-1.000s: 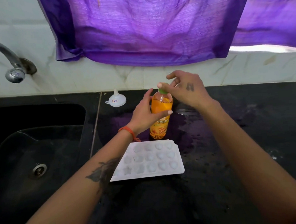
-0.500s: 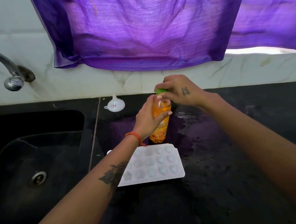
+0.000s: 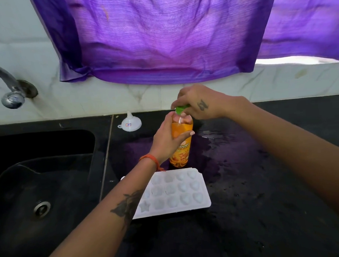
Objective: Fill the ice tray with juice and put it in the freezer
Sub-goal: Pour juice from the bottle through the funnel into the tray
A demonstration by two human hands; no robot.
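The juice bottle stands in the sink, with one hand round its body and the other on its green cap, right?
Not in the sink. The head view shows the juice bottle standing on the black counter, just behind the ice tray. The left hand holds its body; the right hand grips the green cap.

Bare arms; orange wrist thread (image 3: pixel 151 159), dark forearm tattoo (image 3: pixel 127 206), small hand tattoo (image 3: pixel 202 105).

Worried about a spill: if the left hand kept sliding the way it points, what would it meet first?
The left hand already wraps the juice bottle, so it pushes that first; beyond it, apparently bare wet counter.
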